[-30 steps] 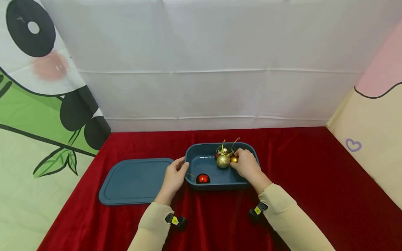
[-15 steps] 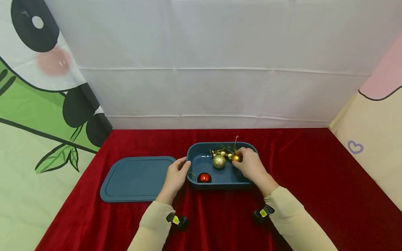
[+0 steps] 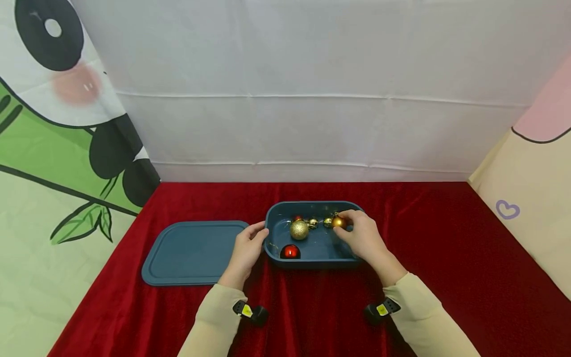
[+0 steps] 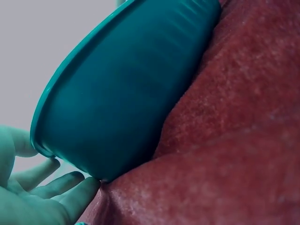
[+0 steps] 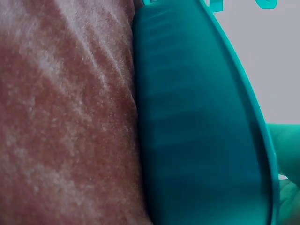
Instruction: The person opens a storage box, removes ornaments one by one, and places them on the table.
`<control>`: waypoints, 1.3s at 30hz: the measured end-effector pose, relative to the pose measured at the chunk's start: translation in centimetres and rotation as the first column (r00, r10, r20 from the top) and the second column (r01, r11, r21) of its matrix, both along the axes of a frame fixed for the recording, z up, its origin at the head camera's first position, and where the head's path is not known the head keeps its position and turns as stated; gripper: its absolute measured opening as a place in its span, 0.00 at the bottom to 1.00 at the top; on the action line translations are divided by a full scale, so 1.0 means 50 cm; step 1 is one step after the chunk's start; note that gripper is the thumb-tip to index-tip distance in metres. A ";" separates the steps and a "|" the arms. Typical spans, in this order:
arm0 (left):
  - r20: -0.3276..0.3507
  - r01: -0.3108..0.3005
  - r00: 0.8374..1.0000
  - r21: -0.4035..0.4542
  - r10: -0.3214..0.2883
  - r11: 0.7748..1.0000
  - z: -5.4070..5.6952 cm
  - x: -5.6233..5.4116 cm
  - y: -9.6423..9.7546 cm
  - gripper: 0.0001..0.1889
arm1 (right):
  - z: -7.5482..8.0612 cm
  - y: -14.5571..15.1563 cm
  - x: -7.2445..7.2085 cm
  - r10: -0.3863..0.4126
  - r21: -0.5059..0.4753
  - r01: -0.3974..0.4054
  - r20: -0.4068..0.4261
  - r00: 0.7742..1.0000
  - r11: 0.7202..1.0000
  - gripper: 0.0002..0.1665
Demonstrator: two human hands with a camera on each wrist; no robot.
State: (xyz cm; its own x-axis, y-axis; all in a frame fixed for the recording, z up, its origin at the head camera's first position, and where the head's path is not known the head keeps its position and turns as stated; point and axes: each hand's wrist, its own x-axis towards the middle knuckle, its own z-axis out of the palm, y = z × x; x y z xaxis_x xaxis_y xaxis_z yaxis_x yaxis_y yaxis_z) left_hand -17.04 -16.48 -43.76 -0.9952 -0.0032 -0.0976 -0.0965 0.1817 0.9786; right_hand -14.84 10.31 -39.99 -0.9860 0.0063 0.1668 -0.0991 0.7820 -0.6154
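In the head view, a blue rectangular box (image 3: 327, 255) holds several Christmas baubles. My right hand (image 3: 363, 238) reaches over the box's right end, thumb and forefinger round a shiny gold bauble (image 3: 339, 221). The fingertips of my left hand (image 3: 247, 250) touch the box's left end wall, thumb at the rim; its fingers (image 4: 77, 199) look fairly straight in the left wrist view. A glittery gold bauble (image 3: 299, 229) lies left of centre in the box. A shiny red bauble (image 3: 290, 251) sits at the front left. In the right wrist view the box wall mostly hides my right hand.
A matching blue lid (image 3: 192, 253) lies flat on the red velvet cloth (image 3: 446, 258), left of the box. Small gold baubles (image 3: 314, 222) and part of another red one (image 3: 297, 217) are near the box's back wall. A white backdrop (image 3: 312, 124) rises behind.
The bauble cluster has spread out: the glittery gold bauble moved left, away from the shiny gold one. The upright gold strings have dropped. My right wrist shifted slightly right; my left hand stayed at the box.
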 end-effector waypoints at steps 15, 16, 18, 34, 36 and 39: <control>-0.004 0.023 1.000 0.012 -0.023 1.000 -0.003 0.001 -0.005 0.21 | -0.010 0.034 0.025 -0.031 -0.109 0.016 -0.135 0.990 0.994 0.23; -0.005 0.023 1.000 0.014 -0.023 1.000 -0.003 0.002 -0.005 0.21 | -0.010 0.036 0.027 -0.035 -0.122 0.018 -0.146 0.989 0.992 0.23; -0.007 0.025 1.000 0.020 -0.025 0.999 -0.001 0.003 -0.004 0.22 | -0.009 0.042 0.030 -0.047 -0.141 0.023 -0.166 0.985 0.990 0.23; -0.024 0.014 1.000 0.005 -0.014 1.000 -0.003 0.004 -0.003 0.20 | -0.011 0.089 0.060 -0.130 -0.246 0.074 -0.218 0.967 0.966 0.22; -0.028 0.016 0.999 0.011 -0.016 1.000 -0.002 0.004 -0.003 0.20 | -0.011 0.097 0.062 -0.144 -0.254 0.087 -0.216 0.966 0.963 0.22; -0.030 0.017 0.999 0.016 -0.016 1.000 -0.003 0.003 -0.004 0.21 | -0.010 0.107 0.064 -0.160 -0.259 0.103 -0.213 0.964 0.961 0.23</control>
